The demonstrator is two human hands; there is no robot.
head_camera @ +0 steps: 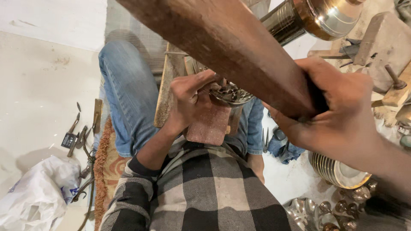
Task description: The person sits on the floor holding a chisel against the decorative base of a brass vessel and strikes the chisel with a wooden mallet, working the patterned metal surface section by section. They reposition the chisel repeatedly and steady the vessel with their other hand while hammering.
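Note:
My right hand grips the handle end of a heavy brown wooden mallet, which slants up across the middle of the view towards the top left. Below it, my left hand is closed around a thin dark punch standing on a small embossed metal piece. That piece rests on a reddish stone block between my knees. The mallet hides part of the metal piece.
A wooden plank leans by my jeans-clad leg. A shiny metal vessel and a grey stone block lie at top right. Stacked metal bowls and embossed pieces sit at lower right. Hand tools and a white plastic bag lie at left.

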